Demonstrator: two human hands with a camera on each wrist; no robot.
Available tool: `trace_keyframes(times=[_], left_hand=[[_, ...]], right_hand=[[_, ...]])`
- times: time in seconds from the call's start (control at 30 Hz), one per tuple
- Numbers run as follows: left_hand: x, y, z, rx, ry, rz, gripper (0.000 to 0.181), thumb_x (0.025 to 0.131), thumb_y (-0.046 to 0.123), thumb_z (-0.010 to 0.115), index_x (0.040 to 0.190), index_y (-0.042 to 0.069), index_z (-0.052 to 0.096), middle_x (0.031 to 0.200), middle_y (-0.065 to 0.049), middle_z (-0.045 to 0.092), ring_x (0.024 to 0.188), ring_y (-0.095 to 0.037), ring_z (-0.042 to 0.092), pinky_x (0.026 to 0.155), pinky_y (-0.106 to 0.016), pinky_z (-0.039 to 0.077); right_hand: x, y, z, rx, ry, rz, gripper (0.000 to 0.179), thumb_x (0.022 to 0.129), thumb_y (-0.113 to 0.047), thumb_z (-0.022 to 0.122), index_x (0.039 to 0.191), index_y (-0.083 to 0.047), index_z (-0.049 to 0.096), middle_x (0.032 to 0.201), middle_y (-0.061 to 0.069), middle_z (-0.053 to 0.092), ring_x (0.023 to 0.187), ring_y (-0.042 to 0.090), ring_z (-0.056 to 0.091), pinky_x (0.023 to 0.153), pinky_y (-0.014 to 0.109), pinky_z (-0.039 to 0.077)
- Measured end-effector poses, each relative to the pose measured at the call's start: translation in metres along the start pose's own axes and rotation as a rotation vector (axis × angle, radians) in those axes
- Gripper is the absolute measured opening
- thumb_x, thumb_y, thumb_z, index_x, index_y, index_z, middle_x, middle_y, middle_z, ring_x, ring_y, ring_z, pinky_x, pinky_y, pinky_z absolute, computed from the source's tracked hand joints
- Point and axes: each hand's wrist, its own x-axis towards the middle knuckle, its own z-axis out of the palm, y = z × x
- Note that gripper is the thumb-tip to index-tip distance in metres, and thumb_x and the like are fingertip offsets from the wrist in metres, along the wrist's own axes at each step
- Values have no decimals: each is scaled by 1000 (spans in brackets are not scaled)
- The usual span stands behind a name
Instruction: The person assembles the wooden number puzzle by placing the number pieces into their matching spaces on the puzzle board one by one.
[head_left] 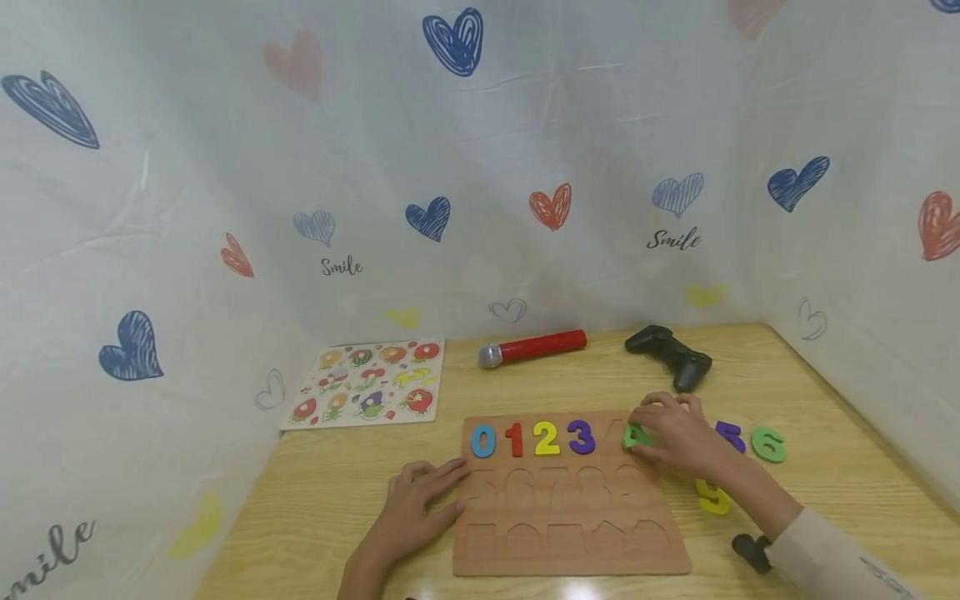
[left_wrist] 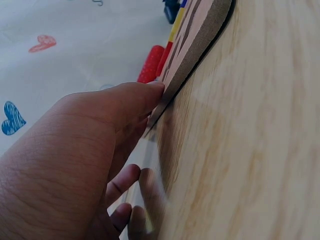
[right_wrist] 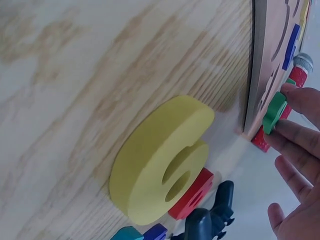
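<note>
A wooden number board lies on the table with a blue 0, a red 1, a yellow 2 and a purple 3 in its top row. Over the fourth and fifth places of that row, my right hand pinches a green number piece, apparently a 4, between thumb and fingers. Loosely extended, my left hand rests its thumb and fingertips against the board's left edge.
Right of the board lie a purple 5, a green 6 and a yellow 9. A fruit puzzle, a red microphone and a black game controller sit behind. A small black object lies beside the right sleeve.
</note>
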Motion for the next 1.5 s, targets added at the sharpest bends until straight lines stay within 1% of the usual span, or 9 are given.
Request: trace_keyframes(times=[0.2,0.4,0.7,0.83,1.07,1.27,1.4,1.5], left_hand=[[-1,1,-1,-1,-4,-2,48,96,50,61,140,31,61,149,15,50,120,-19,36,91,-49,28],[-1,2,-2,2,-9,-2,48,96,49,61,140,30,61,149,15,50,120,-19,37,91,-49,28],[-1,2,-2,2,-19,-5,48,97,50,60,141,31,59,150,16,48,120,-20,37,92,-50,28],[-1,1,-2,6,-19,-9,48,97,50,60,142,32,59,150,17,48,120,-20,36,93,-50,28],[0,2,-2,15,-18,-8,48,97,49,60,142,32,58,150,17,48,120,-19,36,92,-49,29],[1,5,-3,14,-3,9,47,98,48,60,142,32,58,150,15,49,119,-20,37,91,-49,29],[0,6,-3,18,15,22,46,98,46,61,141,31,60,148,13,51,118,-20,38,89,-49,30],[-1,5,-4,19,16,20,46,97,47,61,140,30,60,148,13,51,117,-21,38,89,-48,30]], right_hand=[[5,-2,3,-6,-24,11,27,80,-26,85,103,-16,74,102,-5,71,117,32,50,91,64,25],[11,-7,5,-26,-22,1,29,80,-26,85,104,-14,75,102,-2,71,115,32,52,90,64,26],[19,-10,8,-57,-67,14,26,81,-28,84,103,-17,74,102,-3,71,116,32,50,90,63,26],[20,-10,11,-47,-69,3,24,81,-27,84,101,-17,74,102,-2,71,115,31,50,89,63,25],[22,-10,14,-37,-60,11,24,80,-27,85,99,-17,74,100,-3,71,114,32,50,88,64,26],[22,-10,16,-66,-50,11,24,81,-29,84,99,-17,74,103,-2,71,114,33,50,87,64,27],[20,-11,14,-72,-56,19,29,82,-33,83,103,-15,73,107,2,71,116,34,51,88,64,27],[17,-12,12,-70,-49,29,35,82,-34,83,108,-13,73,110,4,71,117,34,51,88,63,27]])
